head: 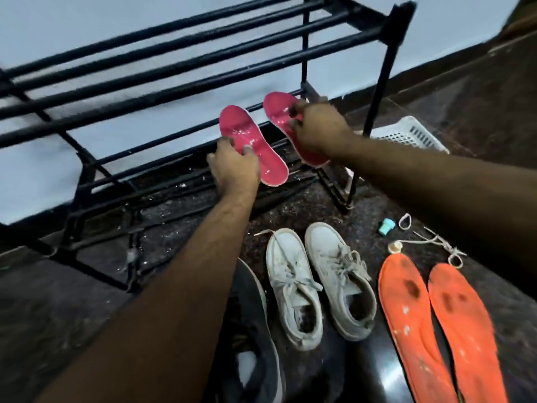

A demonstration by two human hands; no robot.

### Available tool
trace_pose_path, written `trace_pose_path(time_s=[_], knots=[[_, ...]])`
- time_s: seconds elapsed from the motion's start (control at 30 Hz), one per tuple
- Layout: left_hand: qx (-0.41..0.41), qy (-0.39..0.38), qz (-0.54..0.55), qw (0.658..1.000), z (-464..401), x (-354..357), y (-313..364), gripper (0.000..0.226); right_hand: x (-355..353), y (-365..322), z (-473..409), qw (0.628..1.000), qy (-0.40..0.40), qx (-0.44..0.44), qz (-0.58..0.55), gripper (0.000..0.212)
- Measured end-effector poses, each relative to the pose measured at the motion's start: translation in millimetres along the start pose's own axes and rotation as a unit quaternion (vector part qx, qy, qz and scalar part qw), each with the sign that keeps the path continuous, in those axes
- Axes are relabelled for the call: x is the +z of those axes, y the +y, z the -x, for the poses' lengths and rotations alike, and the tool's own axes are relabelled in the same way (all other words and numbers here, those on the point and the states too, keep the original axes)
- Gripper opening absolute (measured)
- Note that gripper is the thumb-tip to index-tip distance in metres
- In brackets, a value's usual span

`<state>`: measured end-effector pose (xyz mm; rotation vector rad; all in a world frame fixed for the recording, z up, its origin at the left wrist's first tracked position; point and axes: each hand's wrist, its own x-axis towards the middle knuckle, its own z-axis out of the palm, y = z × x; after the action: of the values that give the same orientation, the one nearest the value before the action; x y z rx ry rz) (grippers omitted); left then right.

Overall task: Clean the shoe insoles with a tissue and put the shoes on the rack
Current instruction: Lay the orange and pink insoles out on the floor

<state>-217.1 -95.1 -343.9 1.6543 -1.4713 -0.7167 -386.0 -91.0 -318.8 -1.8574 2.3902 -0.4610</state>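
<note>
- Pink insoles lay across the lower bars of a black metal shoe rack [186, 91], side by side, toes toward the wall.
- The left hand [234, 167] gripped the left pink insole [252, 146] at its edge, thumb curled on top.
- The right hand [318, 128] pinched the right pink insole [283, 117] near its middle.
- A pair of white sneakers [316, 283] stood on the dark floor in front of the rack, laces loose.
- Two stained orange insoles [436, 324] lay right of the sneakers, a white basket [412, 136] beyond them.
</note>
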Motion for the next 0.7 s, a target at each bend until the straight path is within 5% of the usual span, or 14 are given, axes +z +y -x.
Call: trace_pose_path(time_s=[0.17,0.43,0.7], knots=[[-0.038,-0.008,0.072,0.997,-9,6,-14,0.030,12,9,4,0.998,0.013,0.044,0.031,0.032],[-0.096,-0.099,0.163,0.977,-11,4,-18,0.080,5,18,3,0.967,0.018,0.075,-0.242,0.034],[-0.041,-0.107,0.174,0.978,27,-24,-6,0.093,-10,34,75,0.908,0.013,0.036,-0.417,0.035]])
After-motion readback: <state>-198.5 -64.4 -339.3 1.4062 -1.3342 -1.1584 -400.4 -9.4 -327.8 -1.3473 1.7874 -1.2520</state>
